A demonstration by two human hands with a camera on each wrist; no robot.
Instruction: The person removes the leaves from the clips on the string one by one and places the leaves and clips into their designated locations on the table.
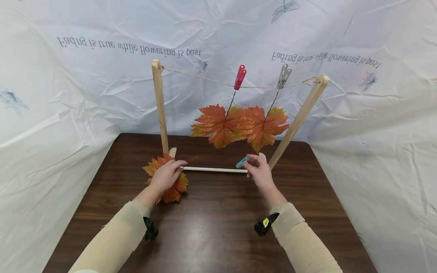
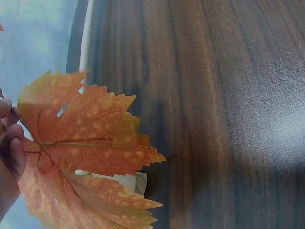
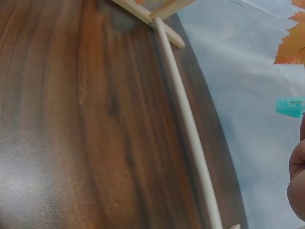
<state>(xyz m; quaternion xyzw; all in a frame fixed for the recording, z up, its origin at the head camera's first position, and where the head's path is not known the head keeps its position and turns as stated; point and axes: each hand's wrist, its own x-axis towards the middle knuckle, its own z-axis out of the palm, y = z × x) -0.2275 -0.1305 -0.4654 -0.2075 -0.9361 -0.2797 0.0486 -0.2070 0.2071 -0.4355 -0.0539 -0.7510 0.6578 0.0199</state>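
Observation:
My left hand (image 1: 166, 176) pinches the stem of an orange autumn leaf (image 2: 95, 138), which hangs beneath the fingers over the left foot of a wooden frame. In my right hand (image 1: 261, 172) a small turquoise clothespin (image 1: 242, 162) is pinched between thumb and fingers, near the frame's right post. Above, a string (image 1: 205, 78) runs between the two posts. A red clothespin (image 1: 240, 77) and a grey clothespin (image 1: 284, 76) sit on it, each with an orange leaf hanging by its stem; these leaves (image 1: 218, 127) overlap side by side.
The frame has a left post (image 1: 159, 106), a right post (image 1: 300, 117) leaning outward, and a white crossbar (image 1: 215, 169) low between them. It stands on a dark wooden table (image 1: 205, 227). White printed cloth (image 1: 136, 87) surrounds the table's back and sides.

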